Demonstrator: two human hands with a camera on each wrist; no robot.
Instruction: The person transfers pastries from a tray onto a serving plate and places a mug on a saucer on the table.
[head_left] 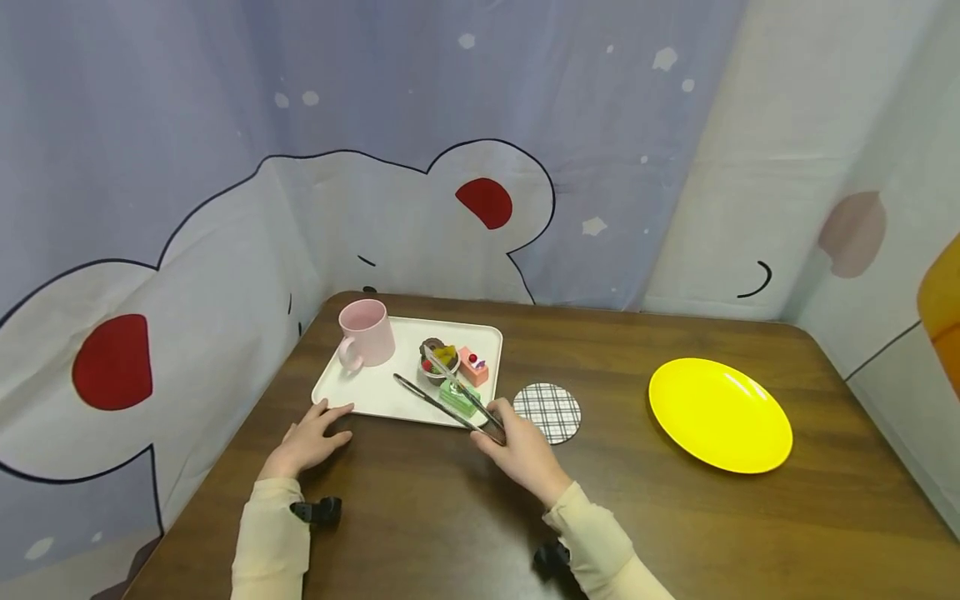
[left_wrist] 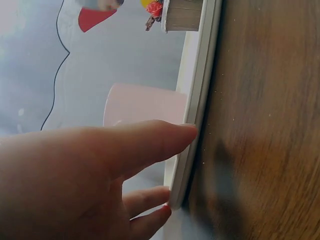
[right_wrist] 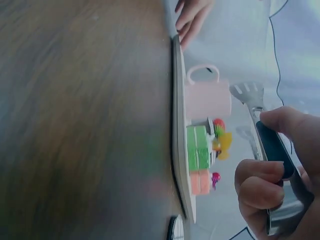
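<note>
Cream sleeves point(head_left: 270, 533), two, set foremost. Serving tongs point(right_wrist: 272, 142), one pair, gripped in the right hand point(head_left: 525, 454); their arms are spread apart and nothing is seen pinched between the tips. Stage, as judged: early; the tongs are poised above the food, no piece is yet lifted, and the picking-up is left to be done. Green cake point(head_left: 455, 398), one, found just beyond the grip, beneath the tongs' arms; fruit cup point(head_left: 447, 354), farther beyond; pink cake point(head_left: 474, 374), beyond and slightly left; all borne on the white tray point(head_left: 382, 392). Pink mug point(head_left: 372, 337), placed farther left. Left hand point(head_left: 303, 443), fingers spread, rested at the tray's near edge, left of the grip. Checked coaster point(head_left: 547, 412), just right; yellow plate point(head_left: 720, 417), set well apart rightward.
</note>
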